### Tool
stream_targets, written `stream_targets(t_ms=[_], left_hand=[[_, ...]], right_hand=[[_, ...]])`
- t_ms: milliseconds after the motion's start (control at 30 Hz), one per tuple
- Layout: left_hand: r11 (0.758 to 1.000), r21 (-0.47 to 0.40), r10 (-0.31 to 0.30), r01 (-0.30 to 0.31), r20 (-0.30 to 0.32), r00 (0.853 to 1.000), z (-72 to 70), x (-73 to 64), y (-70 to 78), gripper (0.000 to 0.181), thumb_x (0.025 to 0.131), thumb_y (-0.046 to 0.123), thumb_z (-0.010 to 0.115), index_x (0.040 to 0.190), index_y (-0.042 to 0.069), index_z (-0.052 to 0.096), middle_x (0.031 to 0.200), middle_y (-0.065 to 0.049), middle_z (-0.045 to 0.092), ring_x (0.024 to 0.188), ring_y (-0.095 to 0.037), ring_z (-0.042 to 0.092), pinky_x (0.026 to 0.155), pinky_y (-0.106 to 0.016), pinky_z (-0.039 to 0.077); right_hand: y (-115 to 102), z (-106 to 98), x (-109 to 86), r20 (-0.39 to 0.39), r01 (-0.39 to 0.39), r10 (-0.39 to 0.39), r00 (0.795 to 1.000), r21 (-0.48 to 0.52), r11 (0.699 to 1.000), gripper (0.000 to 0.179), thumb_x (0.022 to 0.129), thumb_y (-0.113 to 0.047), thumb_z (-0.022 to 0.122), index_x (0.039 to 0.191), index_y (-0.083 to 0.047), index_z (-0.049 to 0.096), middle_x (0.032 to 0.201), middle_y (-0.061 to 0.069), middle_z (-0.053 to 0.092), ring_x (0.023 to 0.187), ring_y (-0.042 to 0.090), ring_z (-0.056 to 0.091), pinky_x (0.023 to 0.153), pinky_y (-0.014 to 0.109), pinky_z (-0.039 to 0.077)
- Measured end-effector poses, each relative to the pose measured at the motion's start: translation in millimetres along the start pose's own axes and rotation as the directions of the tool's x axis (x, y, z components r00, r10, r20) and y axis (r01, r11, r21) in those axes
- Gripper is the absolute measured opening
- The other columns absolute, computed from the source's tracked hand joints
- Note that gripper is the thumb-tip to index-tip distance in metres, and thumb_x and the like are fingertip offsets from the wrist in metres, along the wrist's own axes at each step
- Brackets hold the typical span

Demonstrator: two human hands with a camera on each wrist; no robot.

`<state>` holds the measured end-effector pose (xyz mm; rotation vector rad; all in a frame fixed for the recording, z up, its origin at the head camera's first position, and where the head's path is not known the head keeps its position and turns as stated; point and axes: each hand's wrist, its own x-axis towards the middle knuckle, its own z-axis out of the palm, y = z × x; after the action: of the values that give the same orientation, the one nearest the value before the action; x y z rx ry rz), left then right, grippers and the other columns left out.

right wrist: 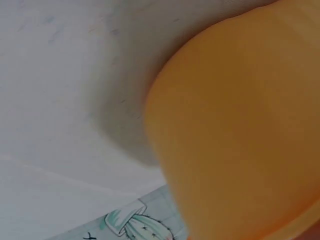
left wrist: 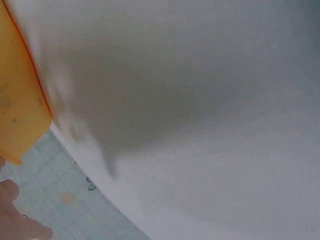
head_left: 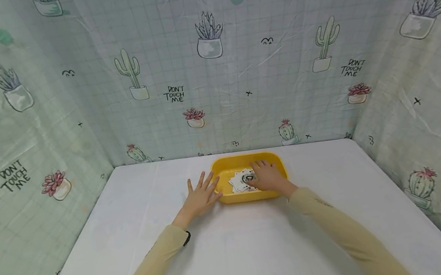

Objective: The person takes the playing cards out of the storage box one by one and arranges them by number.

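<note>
A yellow plastic tray with raised walls stands near the back of the white table. Inside it lies a loose spread of white playing cards, one bearing a dark round design. My left hand is at the tray's left side with its fingers spread, the thumb and fingertips close to the rim; contact is unclear. Over the right part of the tray is my right hand, fingers extended, partly covering the cards. Whether it touches them is hidden. In the left wrist view, fingertips show beside the tray.
The white table reaches toward me in front of the tray. Behind it and on both sides hang cloth walls printed with cacti and potted plants. A dark band circles the left sleeve cuff.
</note>
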<state>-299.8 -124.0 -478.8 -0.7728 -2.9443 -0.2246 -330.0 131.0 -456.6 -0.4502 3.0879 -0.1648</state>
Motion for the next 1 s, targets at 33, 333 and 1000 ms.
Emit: stream_targets(t_ms=[33, 333, 1000], left_hand=[[1.000, -0.004, 0.001, -0.001, -0.001, 1.000, 0.2, -0.2, 0.1, 0.062, 0.091, 0.056, 0.028, 0.143, 0.023, 0.018, 0.152, -0.002, 0.009, 0.140, -0.028, 0.001, 0.100, -0.069, 0.003], [1.000, -0.022, 0.000, 0.000, -0.013, 1.000, 2.3, -0.7, 0.7, 0.061, 0.092, 0.055, 0.028, 0.143, 0.025, 0.017, 0.152, -0.002, 0.009, 0.140, -0.028, 0.004, 0.100, -0.069, 0.003], [1.000, -0.024, 0.007, -0.008, -0.046, 0.999, 5.9, -1.4, -1.0, 0.061, 0.092, 0.053, 0.030, 0.144, 0.025, 0.015, 0.152, -0.003, 0.011, 0.139, -0.030, 0.008, 0.098, -0.070, 0.008]], right_hand=[[-2.6, 0.6, 1.7, 0.009, -0.007, 0.007, 1.000, -0.006, 1.000, 0.076, 0.082, -0.057, 0.049, 0.138, -0.009, 0.031, 0.137, 0.017, 0.038, 0.127, 0.037, 0.032, 0.099, 0.060, 0.026], [-14.6, 11.8, 16.6, 0.043, -0.022, 0.024, 0.999, -0.050, 0.999, 0.080, 0.079, -0.062, 0.050, 0.136, -0.010, 0.034, 0.136, 0.017, 0.040, 0.126, 0.037, 0.033, 0.098, 0.060, 0.027], [-12.6, 24.9, 28.1, 0.157, -0.088, 0.087, 0.984, 0.000, 0.996, 0.095, 0.071, -0.071, 0.050, 0.141, -0.011, 0.028, 0.142, 0.023, 0.030, 0.132, 0.041, 0.023, 0.101, 0.063, 0.019]])
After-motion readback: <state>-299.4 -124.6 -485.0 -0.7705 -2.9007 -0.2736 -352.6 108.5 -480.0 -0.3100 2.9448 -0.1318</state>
